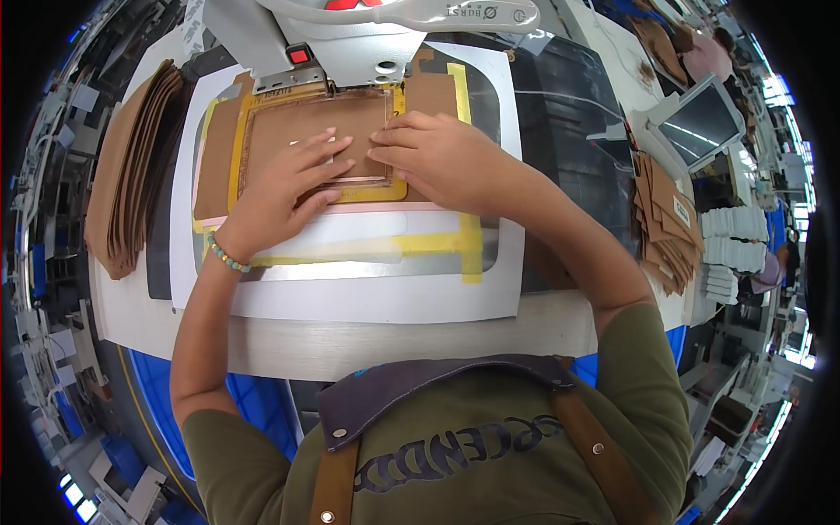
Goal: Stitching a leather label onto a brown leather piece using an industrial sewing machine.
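Brown panel (302,114) lies in a yellow frame under two hands

From my station, I see the panel set within the yellow frame (236,157), just in front of the white machine head (372,48), which overhangs the frame's far edge. The left hand (278,194) lies palm down on the panel, its fingers spread. The right hand (451,162) reaches in from the other side, fingertips at the frame's right edge; I cannot tell whether they pinch anything.

Below the table, I see blue bins (262,407); their contents I cannot tell.

A large white sheet (376,302) surrounds the work, and a strip of pale tabletop (385,343) separates it from the near edge. Brown pieces stand stacked (131,171) close on the left, so I read little room there. Rightward, a dark glossy surface (564,149) stretches toward another brown pile (661,223), leaving wider room.
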A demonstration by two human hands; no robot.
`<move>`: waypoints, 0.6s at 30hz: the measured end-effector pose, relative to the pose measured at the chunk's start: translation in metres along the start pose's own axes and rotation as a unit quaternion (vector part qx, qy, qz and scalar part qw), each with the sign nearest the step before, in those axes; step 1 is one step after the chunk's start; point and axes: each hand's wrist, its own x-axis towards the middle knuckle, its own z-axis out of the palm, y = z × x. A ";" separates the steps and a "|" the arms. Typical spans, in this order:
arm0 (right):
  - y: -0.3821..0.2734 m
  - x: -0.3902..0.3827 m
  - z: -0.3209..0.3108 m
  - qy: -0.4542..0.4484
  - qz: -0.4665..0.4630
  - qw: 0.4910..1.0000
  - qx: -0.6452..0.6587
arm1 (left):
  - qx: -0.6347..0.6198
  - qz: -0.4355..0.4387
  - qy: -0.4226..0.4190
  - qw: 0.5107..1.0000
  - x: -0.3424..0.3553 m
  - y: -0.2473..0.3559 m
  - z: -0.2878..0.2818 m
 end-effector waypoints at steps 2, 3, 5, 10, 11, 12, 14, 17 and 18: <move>0.001 -0.001 0.007 -0.011 0.001 1.000 -0.021 | 0.008 0.007 -0.020 1.000 0.003 0.000 0.003; 0.001 -0.001 0.009 -0.021 0.003 0.999 -0.043 | 0.012 0.021 -0.029 0.999 0.005 0.000 0.005; -0.001 -0.003 0.011 -0.008 0.001 0.999 -0.049 | 0.015 0.034 -0.036 0.999 0.008 -0.004 0.005; -0.003 -0.002 0.009 -0.004 0.008 0.999 -0.045 | 0.003 0.060 -0.041 0.997 0.012 -0.012 0.000; -0.002 -0.002 0.011 -0.003 0.008 0.999 -0.041 | 0.003 0.061 -0.041 0.997 0.013 -0.013 -0.001; -0.001 -0.002 0.011 -0.003 0.006 0.999 -0.037 | -0.003 0.058 -0.047 0.997 0.015 -0.015 -0.001; -0.002 -0.003 0.009 -0.002 0.009 0.999 -0.035 | -0.008 0.056 -0.052 0.997 0.019 -0.019 -0.003; 0.000 -0.006 0.000 -0.003 0.010 1.000 -0.001 | -0.026 0.037 -0.080 0.996 0.025 -0.022 -0.009; 0.002 -0.008 -0.005 -0.005 0.011 1.000 0.028 | -0.028 0.034 -0.089 0.995 0.027 -0.023 -0.011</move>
